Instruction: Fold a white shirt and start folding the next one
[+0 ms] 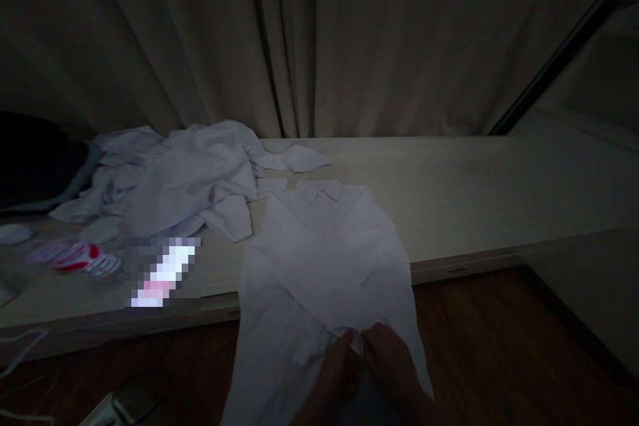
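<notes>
Two hands pinch a white shirt that drapes off the ledge

The shirt (319, 259) lies collar-up on the pale ledge (474, 193), its lower half hanging over the front edge toward the wooden floor (499, 346). Low on the shirt, the left hand (339, 366) and right hand (394, 363) meet side by side, fingers closed on a fold of the cloth near its middle; the dim light hides how much cloth each grips. Left of the shirt, on the same ledge, lies a crumpled heap of white clothes (184, 180), one piece just touching the shirt's collar. Further left of the shirt sit a red-and-white packet (74, 256) and a blurred-out item. Behind the shirt hangs a curtain (319, 40).
</notes>
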Demonstrator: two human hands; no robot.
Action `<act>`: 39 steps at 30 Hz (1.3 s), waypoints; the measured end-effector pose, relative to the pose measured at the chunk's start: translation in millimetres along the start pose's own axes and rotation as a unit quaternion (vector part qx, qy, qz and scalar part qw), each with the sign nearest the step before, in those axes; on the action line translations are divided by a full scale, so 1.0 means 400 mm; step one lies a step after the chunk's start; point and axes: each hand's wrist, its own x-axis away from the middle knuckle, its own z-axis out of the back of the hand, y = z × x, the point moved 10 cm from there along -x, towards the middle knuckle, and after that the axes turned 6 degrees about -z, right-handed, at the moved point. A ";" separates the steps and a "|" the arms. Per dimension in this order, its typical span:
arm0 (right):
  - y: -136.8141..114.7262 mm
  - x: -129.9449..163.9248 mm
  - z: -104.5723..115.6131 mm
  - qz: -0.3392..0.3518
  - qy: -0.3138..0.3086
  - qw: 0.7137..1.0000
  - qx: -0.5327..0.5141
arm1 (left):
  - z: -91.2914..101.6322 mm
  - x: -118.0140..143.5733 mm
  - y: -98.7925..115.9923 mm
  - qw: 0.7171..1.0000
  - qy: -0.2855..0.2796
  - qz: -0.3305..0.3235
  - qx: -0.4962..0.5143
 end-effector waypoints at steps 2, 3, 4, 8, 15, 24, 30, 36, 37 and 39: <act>0.000 0.005 -0.009 0.001 -0.007 1.000 0.009 | 0.005 0.004 0.000 1.000 -0.004 0.006 -0.014; -0.001 0.008 -0.011 0.001 -0.010 1.000 0.012 | 0.004 0.005 0.008 1.000 -0.009 -0.007 -0.022; -0.002 0.011 -0.011 0.003 -0.012 1.000 0.013 | 0.001 0.004 0.015 1.000 -0.012 -0.019 -0.023; 0.030 0.020 0.030 -0.016 0.019 0.999 -0.026 | 0.002 0.002 0.010 0.999 0.025 0.010 0.035; 0.205 0.035 0.081 -0.162 0.055 0.982 -0.077 | 0.019 0.065 -0.028 0.995 -0.014 0.087 -0.052; 0.236 0.030 0.052 -0.232 -0.043 0.942 -0.238 | 0.209 0.181 0.306 0.878 0.067 -0.170 -0.443; 0.268 0.026 0.088 -0.264 -0.006 0.941 -0.210 | 0.365 0.208 0.378 0.780 0.214 -0.148 -0.569; 0.050 0.000 0.045 -0.201 -0.090 0.925 -0.308 | 0.356 0.188 0.374 0.764 0.193 -0.158 -0.596; -0.003 0.002 0.011 -0.179 -0.133 0.921 -0.318 | 0.349 0.188 0.378 0.764 0.185 -0.164 -0.596; -0.083 0.019 -0.063 -0.156 -0.206 0.914 -0.312 | 0.339 0.189 0.386 0.769 0.180 -0.178 -0.588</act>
